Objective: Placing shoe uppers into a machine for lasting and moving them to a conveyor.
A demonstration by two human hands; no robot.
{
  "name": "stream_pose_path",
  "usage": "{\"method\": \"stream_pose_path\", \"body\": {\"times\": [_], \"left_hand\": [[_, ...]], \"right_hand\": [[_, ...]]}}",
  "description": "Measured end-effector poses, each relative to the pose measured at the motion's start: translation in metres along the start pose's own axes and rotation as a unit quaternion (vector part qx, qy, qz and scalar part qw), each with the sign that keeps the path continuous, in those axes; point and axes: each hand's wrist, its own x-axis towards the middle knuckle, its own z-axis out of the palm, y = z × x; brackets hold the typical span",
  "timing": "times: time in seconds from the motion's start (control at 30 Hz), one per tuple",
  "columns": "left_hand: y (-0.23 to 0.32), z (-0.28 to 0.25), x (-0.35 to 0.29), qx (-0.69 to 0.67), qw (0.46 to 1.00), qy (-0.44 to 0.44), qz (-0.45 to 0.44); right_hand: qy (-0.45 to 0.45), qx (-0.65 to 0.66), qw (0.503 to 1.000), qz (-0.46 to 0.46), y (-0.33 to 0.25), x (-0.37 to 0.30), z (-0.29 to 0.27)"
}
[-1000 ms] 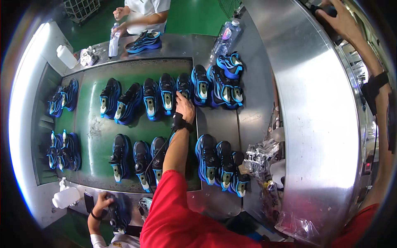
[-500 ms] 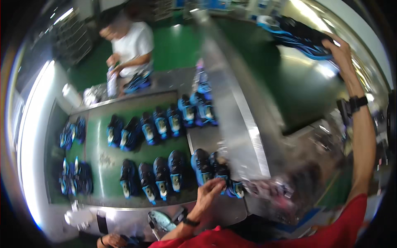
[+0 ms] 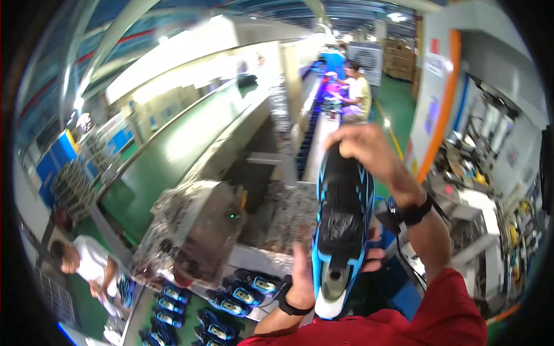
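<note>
A black sneaker with bright blue edges and a blue sole rim is held upright in front of my chest. Its toe points up and away, its heel down toward me. My right hand is closed over the toe end. Around the heel half wraps my left hand, its thumb on the left side and its fingertips showing on the right. The shoe hides that palm. Both wrists carry dark bands, and a small black device sits at the right one.
Several similar shoes lie on a table at the lower left. Beside them stands a plastic-wrapped machine housing. A green conveyor belt runs away to the upper left. One person works at lower left, another farther off. Equipment fills the right.
My view has swung right, away from the table of shoes. The shoe in my right hand has come from far upper right to my front, and my left hand has joined on it.
</note>
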Motion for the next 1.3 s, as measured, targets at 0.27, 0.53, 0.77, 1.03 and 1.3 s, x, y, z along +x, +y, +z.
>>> {"method": "stream_pose_path", "body": {"times": [0.27,0.53,0.77,1.03,1.3], "left_hand": [[-0.178,-0.065,0.083,0.124,0.974,0.174,-0.073],[-0.395,-0.065,0.163,0.498,0.841,0.009,-0.212],[-0.583,-0.158,0.242,0.469,0.802,-0.092,-0.360],[-0.771,-0.235,0.336,0.738,0.609,0.004,-0.291],[-0.762,-0.263,0.361,0.664,0.678,0.128,-0.287]], "right_hand": [[0.258,0.157,0.935,0.188,0.037,-0.309,-0.118],[0.583,0.014,0.737,0.341,0.040,-0.526,-0.171],[0.747,-0.108,0.572,0.321,0.008,-0.661,-0.221],[0.806,-0.238,0.409,0.357,-0.033,-0.716,-0.227],[0.747,-0.331,0.404,0.412,-0.022,-0.750,-0.324]]}}
